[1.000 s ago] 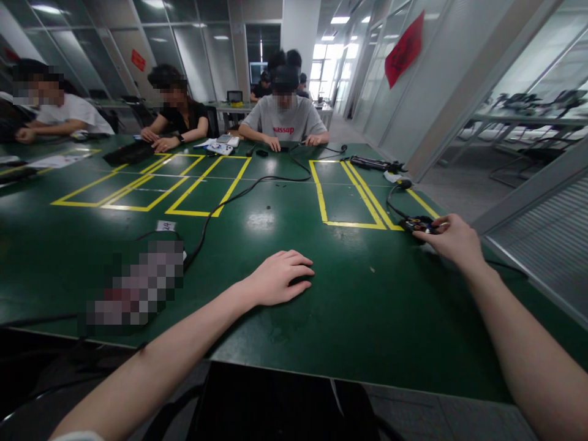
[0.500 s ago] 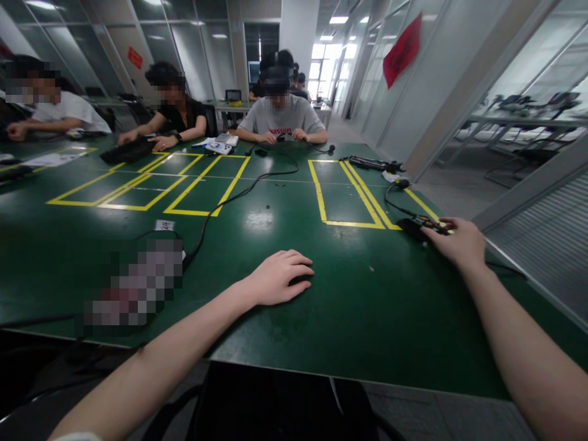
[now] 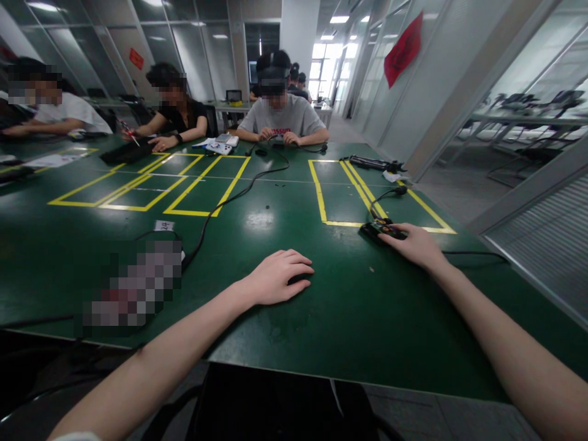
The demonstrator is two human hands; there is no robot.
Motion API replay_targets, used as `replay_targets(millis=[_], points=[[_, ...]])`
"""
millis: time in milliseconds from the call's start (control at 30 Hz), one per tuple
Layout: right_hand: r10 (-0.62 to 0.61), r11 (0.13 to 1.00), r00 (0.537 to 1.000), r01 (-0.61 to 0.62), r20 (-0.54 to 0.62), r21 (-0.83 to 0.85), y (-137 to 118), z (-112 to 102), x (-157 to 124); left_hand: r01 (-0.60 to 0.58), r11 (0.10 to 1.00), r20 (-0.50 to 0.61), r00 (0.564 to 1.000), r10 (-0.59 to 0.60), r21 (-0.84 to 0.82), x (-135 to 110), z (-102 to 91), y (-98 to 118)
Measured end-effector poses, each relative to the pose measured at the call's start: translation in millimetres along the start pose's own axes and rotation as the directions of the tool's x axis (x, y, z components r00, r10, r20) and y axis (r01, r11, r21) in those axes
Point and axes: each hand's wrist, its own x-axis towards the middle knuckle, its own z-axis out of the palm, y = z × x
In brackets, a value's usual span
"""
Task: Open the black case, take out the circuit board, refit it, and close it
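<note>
My left hand [image 3: 278,278] lies palm down on the green table [image 3: 321,306], fingers stretched and a little curled, holding nothing. My right hand [image 3: 416,245] reaches out to the right and its fingers close on the near end of a small black device [image 3: 380,229] with coloured bits on top. The device rests on the table at the near edge of a yellow tape rectangle [image 3: 321,196]. A thin black cable [image 3: 383,195] runs from the device up to a small plug. Another cable [image 3: 473,253] trails right from beneath my hand.
A long black cable [image 3: 229,199] crosses the middle of the table toward a blurred object [image 3: 133,285] at the left, beside a small white label [image 3: 164,225]. A black tool [image 3: 372,163] lies far right. Three people sit across the table. The table's right edge [image 3: 505,275] is close.
My right hand has drawn the small black device to the left, from the table's right edge to the tape rectangle's near corner. My left hand has stayed still.
</note>
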Motion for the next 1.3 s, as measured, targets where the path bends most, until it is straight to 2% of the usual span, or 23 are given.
replay_targets(millis=[67,133,167,233,300,333,400,500,667,800,1300], points=[[-0.128,0.986,0.986,0.116,0.103,0.119,-33.1,7.1,-11.6,0.004,1.000,-0.034,0.999,-0.005,-0.007,0.2,-0.3,-1.1],[-0.332,0.922,0.928,0.281,0.169,0.266,-65.9,11.8,-27.2,0.005,1.000,-0.103,0.995,-0.006,-0.009,0.2,-1.6,-2.1],[-0.433,0.869,0.879,0.350,0.197,0.349,-81.0,13.2,-36.1,0.002,1.000,-0.149,0.989,-0.004,-0.010,0.1,-2.7,-2.3],[-0.608,0.749,0.750,0.435,0.260,0.500,-106.3,14.3,-54.1,-0.022,1.000,-0.228,0.973,0.017,-0.019,-0.5,-5.4,-1.9],[-0.724,0.644,0.631,0.475,0.279,0.600,-123.4,14.6,-69.4,-0.076,0.996,-0.242,0.968,0.065,-0.039,-1.3,-8.0,-0.5],[-0.762,0.605,0.590,0.500,0.267,0.620,-128.8,14.7,-75.1,-0.103,0.993,-0.216,0.972,0.089,-0.051,-1.8,-8.9,0.4],[-0.798,0.562,0.552,0.534,0.243,0.631,-134.1,15.5,-81.9,-0.131,0.989,-0.130,0.984,0.122,-0.065,-2.5,-9.7,1.9],[-0.805,0.541,0.560,0.555,0.197,0.632,-133.4,16.9,-83.3,-0.106,0.993,-0.051,0.993,0.104,-0.048,-3.2,-9.7,2.3],[-0.787,0.510,0.608,0.539,0.109,0.670,-129.4,13.7,-79.7,-0.063,0.998,-0.043,0.997,0.062,-0.018,-4.0,-10.3,0.6],[-0.755,0.533,0.645,0.502,0.116,0.681,-128.3,7.6,-77.1,-0.050,0.999,-0.035,0.998,0.050,0.013,-4.0,-9.8,0.5],[-0.722,0.576,0.683,0.500,0.114,0.647,-119.4,14.2,-63.8,-0.007,0.999,-0.031,0.999,0.009,0.048,-2.1,-5.6,1.5]])
